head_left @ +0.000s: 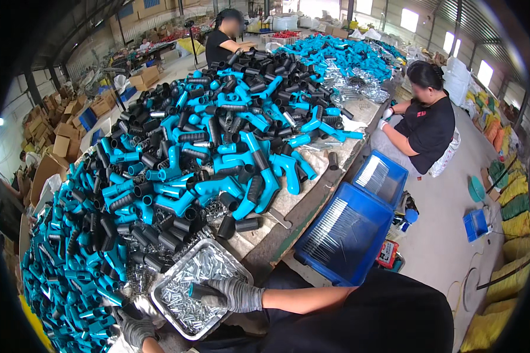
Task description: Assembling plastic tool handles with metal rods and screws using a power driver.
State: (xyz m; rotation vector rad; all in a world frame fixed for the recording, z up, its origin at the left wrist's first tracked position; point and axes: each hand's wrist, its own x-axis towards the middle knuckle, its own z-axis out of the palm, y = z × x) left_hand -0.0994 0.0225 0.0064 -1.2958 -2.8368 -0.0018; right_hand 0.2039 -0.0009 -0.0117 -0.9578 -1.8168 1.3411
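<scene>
My right hand (pixel 237 295), in a grey striped knit glove, is closed around a short black tube (pixel 205 291) with a teal end. It is held over a pale tray (pixel 244 272) filled with small silver metal pins (pixel 197 273). At the lower left is my left hand (pixel 136 330), gloved alike. Its fingertips are at the near edge of the pile, beside a teal pistol-shaped plastic housing (pixel 113 296); whether they grip anything is hidden. A large heap of teal housings (pixel 218 188), black tubes (pixel 247 225) and coil springs (pixel 217 213) covers the table in front.
Two blue bins (pixel 312 259) with rows of metal rods stand right of the table edge. A flat wrench-like metal piece (pixel 280 219) lies on that edge. One person (pixel 424 126) sits at the right, another (pixel 222 41) works at the far side. Yellow sacks (pixel 503 282) line the right.
</scene>
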